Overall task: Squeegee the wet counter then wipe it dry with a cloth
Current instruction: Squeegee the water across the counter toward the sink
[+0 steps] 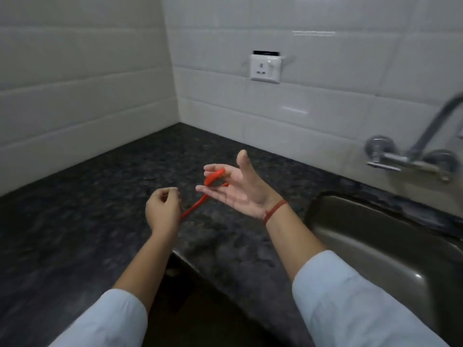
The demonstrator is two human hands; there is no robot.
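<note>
Hovering above one dark table (75, 221), the right hand (241, 190) spreads palm-up, one slender red tool (213, 177) across its fingers (209, 191); the left hand (162, 209) curls, grip unclear.

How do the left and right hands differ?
The right hand is palm up, fingers straight; the left hand shows its back, fingers curled. A red strip lies across the right hand's fingers, while its far end vanishes behind the left hand. The right wrist wears a red thread; the left is bare. Both hover over the dark counter.
</note>
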